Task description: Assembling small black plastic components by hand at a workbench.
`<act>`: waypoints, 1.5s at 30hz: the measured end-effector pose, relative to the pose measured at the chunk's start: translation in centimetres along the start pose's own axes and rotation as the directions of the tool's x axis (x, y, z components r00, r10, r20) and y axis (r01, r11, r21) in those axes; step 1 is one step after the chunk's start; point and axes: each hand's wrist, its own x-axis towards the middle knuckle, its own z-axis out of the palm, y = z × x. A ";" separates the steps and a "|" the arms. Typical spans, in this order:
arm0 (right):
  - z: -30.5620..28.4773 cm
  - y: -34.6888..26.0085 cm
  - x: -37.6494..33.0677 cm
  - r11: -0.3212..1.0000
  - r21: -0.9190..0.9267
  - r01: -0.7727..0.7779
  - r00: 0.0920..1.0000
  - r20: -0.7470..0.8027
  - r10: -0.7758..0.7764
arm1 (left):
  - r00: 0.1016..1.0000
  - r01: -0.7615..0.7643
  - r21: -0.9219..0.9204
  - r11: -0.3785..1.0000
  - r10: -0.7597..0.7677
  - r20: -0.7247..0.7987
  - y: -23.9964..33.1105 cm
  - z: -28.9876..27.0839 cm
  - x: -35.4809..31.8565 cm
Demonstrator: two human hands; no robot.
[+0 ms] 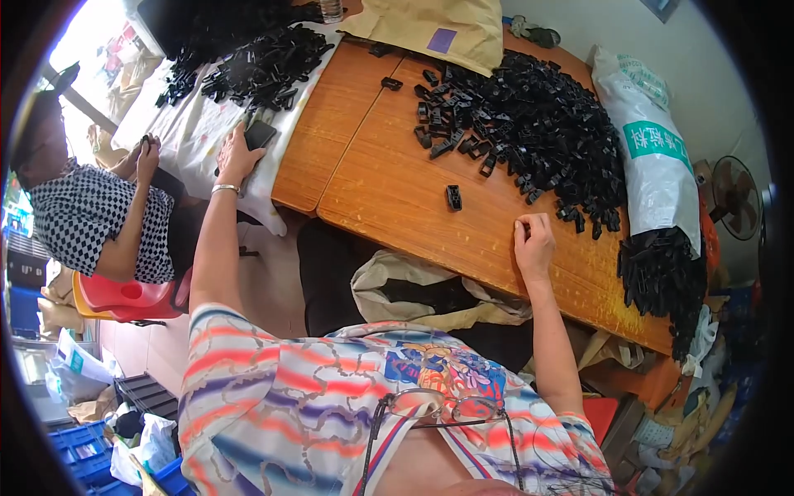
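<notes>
Left hand (238, 157): stretched far out to the person's left, palm down on the white cloth (194, 124), fingertips touching a dark phone (260, 134); the fingers lie spread and clasp nothing. A bracelet (224, 189) circles the wrist.
Right hand (533, 244): resting on the wooden table (397, 198), fingers curled loosely under; whether a small piece sits inside them cannot be told.
Nearest part: a single black plastic piece (453, 197) lying alone on the bare wood, apart from both hands, between the right hand and the big pile.
Main pile (529, 124): a broad heap of like black plastic pieces across the far right of the table, its near edge just beyond the right hand.
Second pile (256, 58): more black pieces on the white cloth, beyond the phone.
White sack (653, 157): lying along the table's right edge beside the main pile, black pieces spilling from its lower end.
Tan bag (430, 29): at the table's far edge.
Co-worker (91, 215): seated at the left in a checked top, hands raised near the cloth's edge.
Foreground: spectacles (438, 407) hanging against the wearer's striped shirt.
</notes>
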 end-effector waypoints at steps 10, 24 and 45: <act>0.0 0.1 0.0 1.000 -0.001 -0.007 1.000 -0.012 0.007 | 0.996 -0.076 -0.146 0.986 0.070 -0.047 0.7 0.1 -0.2; 0.0 0.0 0.0 1.000 0.013 -0.005 1.000 -0.022 0.005 | 0.925 -0.193 0.024 0.981 0.190 -0.330 5.6 -1.5 -5.6; 0.0 0.2 0.1 1.000 0.019 -0.004 1.000 -0.013 0.004 | 0.856 -0.492 -0.415 0.765 0.338 -0.392 15.0 2.6 -14.7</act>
